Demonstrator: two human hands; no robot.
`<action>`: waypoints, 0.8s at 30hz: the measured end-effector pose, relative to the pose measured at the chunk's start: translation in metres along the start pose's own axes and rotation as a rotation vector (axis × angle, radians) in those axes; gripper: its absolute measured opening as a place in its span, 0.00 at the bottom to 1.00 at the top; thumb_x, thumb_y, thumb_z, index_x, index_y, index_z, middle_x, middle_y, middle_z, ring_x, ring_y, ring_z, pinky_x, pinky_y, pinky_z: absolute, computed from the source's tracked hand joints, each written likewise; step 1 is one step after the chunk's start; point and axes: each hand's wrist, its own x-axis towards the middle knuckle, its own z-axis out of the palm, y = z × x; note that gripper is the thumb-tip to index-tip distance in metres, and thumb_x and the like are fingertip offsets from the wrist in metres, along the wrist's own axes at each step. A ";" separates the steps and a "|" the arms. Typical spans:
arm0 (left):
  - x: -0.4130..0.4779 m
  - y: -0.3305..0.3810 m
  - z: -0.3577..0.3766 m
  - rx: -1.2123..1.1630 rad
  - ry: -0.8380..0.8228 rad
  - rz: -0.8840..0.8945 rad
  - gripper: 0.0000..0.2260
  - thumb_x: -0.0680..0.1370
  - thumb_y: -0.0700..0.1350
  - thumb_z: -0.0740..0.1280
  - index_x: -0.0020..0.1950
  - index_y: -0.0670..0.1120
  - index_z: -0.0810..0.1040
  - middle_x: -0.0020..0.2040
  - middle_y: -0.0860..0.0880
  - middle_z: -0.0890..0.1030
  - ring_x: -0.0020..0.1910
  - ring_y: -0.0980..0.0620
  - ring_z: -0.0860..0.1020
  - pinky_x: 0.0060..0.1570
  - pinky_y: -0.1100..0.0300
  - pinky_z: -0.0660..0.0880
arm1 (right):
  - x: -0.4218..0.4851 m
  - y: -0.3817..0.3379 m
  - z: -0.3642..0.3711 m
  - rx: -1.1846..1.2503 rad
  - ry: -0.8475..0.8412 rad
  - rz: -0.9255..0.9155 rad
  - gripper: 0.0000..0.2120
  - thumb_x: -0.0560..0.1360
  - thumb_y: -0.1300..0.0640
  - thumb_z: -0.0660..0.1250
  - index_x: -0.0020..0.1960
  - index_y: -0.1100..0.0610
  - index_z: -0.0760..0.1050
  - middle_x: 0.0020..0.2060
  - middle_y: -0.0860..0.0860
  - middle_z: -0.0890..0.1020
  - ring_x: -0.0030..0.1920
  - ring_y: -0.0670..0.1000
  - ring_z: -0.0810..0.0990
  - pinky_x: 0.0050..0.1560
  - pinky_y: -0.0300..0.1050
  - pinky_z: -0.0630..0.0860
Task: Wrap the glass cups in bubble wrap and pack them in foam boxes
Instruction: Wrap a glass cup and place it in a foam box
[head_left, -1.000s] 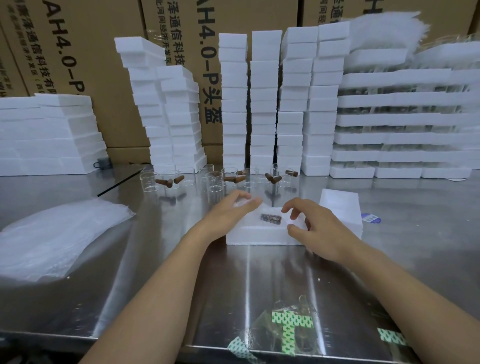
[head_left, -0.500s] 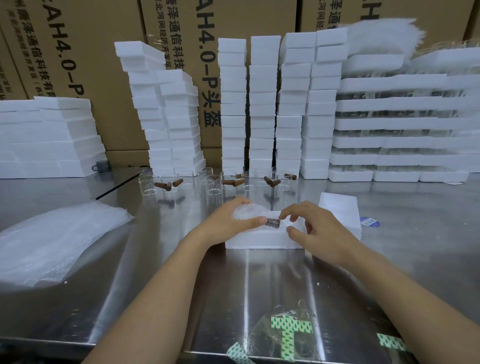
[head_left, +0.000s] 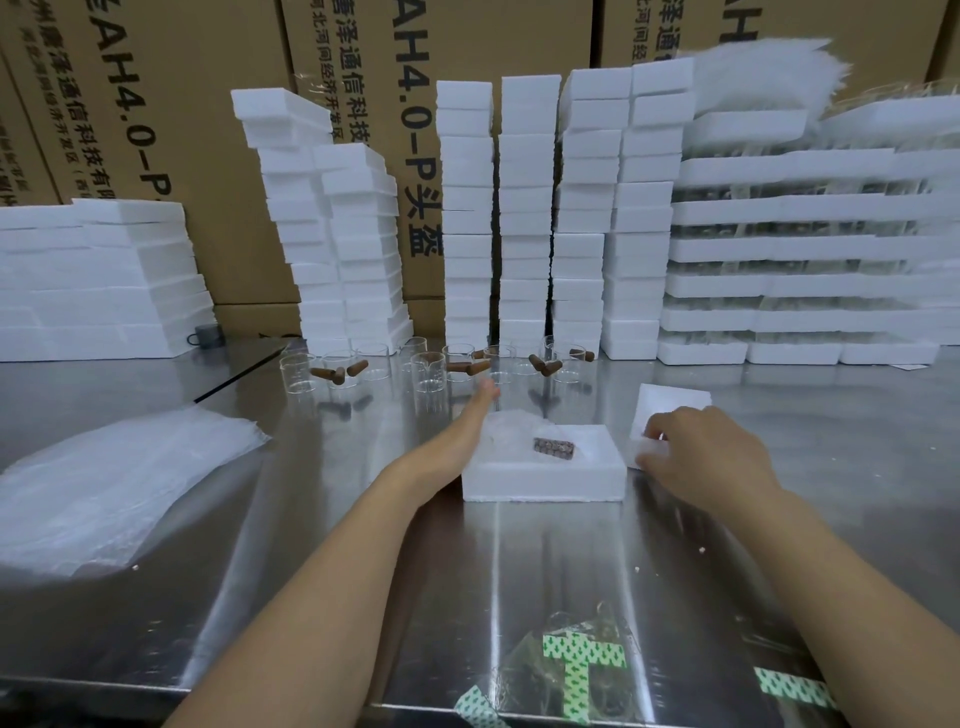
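Glass cups (head_left: 428, 371) stand along the counter's (head_left: 545, 561) far edge, fragile and slick, best taken round the wall; left hand (head_left: 480, 402) reaches straight-fingered toward them, right hand (head_left: 701, 457) seemingly pinches a foam lid (head_left: 670, 410)

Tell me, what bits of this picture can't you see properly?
- Head view: left hand fingertips are motion-blurred near the glass cups; contact unclear.
- Right hand covers part of the foam lid it grips.
- Bubble wrap hides the cup in the foam box; only a dark handle shows.
- Green-taped bundle is cut off by the bottom edge.
- Items between the stacked foam trays are too small to name.
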 end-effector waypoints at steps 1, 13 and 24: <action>0.000 0.002 0.001 -0.029 0.032 0.017 0.44 0.74 0.80 0.40 0.85 0.63 0.60 0.86 0.56 0.59 0.84 0.51 0.57 0.83 0.43 0.51 | 0.000 -0.001 -0.001 -0.024 0.021 -0.015 0.11 0.79 0.48 0.64 0.58 0.47 0.81 0.51 0.48 0.81 0.57 0.55 0.75 0.44 0.48 0.71; -0.002 0.017 -0.023 -0.376 0.337 0.037 0.17 0.81 0.36 0.65 0.60 0.57 0.83 0.60 0.51 0.85 0.54 0.54 0.84 0.59 0.51 0.76 | -0.009 -0.031 -0.034 1.646 -0.177 -0.194 0.06 0.85 0.58 0.60 0.55 0.53 0.76 0.41 0.47 0.75 0.37 0.46 0.70 0.39 0.43 0.63; 0.002 -0.007 -0.027 -0.172 0.070 -0.071 0.17 0.75 0.31 0.68 0.50 0.53 0.83 0.41 0.58 0.86 0.44 0.58 0.83 0.50 0.61 0.75 | -0.009 -0.037 -0.020 1.863 -0.454 0.070 0.12 0.85 0.54 0.57 0.52 0.57 0.78 0.33 0.48 0.70 0.34 0.49 0.57 0.39 0.44 0.56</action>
